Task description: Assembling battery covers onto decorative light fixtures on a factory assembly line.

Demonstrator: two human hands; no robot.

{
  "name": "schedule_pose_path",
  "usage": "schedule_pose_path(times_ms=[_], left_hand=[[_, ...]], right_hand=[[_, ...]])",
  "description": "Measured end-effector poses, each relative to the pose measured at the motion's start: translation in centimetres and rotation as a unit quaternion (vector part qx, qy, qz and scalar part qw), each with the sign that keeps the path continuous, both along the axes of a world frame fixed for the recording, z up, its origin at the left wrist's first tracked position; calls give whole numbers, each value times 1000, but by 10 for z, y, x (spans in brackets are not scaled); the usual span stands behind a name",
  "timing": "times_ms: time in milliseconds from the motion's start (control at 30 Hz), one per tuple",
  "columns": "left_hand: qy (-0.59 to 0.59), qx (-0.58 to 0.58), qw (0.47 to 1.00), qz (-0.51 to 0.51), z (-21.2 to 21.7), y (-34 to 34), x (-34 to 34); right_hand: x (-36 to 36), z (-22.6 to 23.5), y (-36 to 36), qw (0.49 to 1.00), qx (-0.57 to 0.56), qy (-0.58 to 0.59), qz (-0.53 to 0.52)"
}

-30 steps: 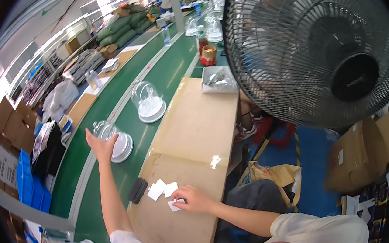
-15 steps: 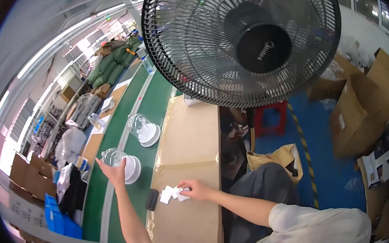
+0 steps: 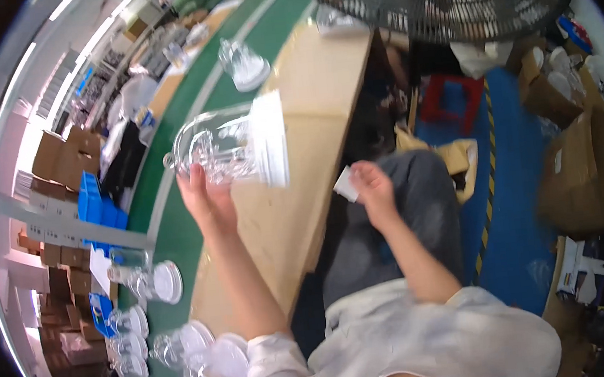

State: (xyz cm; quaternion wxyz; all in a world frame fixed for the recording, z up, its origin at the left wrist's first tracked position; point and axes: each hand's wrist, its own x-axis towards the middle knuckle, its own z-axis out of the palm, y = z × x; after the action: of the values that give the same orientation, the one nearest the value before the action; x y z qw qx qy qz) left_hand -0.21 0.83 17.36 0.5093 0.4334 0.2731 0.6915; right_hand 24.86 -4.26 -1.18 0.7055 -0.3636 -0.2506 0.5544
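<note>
My left hand [image 3: 211, 206] is closed on a clear dome jar [image 3: 228, 141] with a small ring at its top and a white round base. It is lifted over the worktable and tipped on its side, base toward the right; the clear shapes inside are too blurred to name. To the right, over my lap, my right hand [image 3: 377, 194] pinches a small white paper piece [image 3: 346, 184]. A similar dome [image 3: 243, 67] stands farther along the green conveyor belt [image 3: 184, 98].
A large black fan [image 3: 437, 1] hangs close at the upper right. Several more domes [image 3: 154, 281] sit near at the lower left. Brown cardboard [image 3: 309, 108] covers the worktable. An open carton [image 3: 588, 175] and a red stool [image 3: 450, 105] stand on the blue floor.
My left hand has lifted the dome off the belt and brought it closer, tipped sideways. My right hand has left the cardboard with a white paper piece, moving right. The view has turned.
</note>
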Motion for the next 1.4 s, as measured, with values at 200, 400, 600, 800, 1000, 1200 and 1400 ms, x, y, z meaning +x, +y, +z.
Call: schedule_pose_path(times_ms=[200,400,600,800,1000,1200,1400], left_hand=[[-115,-114,979,-119,-43,-77,96],[-230,-273,894,-271,-116,-119,160],[-540,-304,645,-448,-193,-117,202],[-331,-336,810,-348,-184,-121,209],[-331,-324,824,-326,-173,-115,203],[-328,-326,834,-300,-175,-115,206],[-323,-305,852,-276,-179,-111,203]], right_hand=[[102,28,-54,994,-1,-2,-113],[154,60,-119,972,18,-45,-230],[176,102,-162,935,97,-134,-315],[140,115,-158,900,109,-335,-255],[121,117,-150,940,18,-286,-186],[121,106,-140,930,-9,-323,-176],[115,106,-132,894,-9,-393,-214]])
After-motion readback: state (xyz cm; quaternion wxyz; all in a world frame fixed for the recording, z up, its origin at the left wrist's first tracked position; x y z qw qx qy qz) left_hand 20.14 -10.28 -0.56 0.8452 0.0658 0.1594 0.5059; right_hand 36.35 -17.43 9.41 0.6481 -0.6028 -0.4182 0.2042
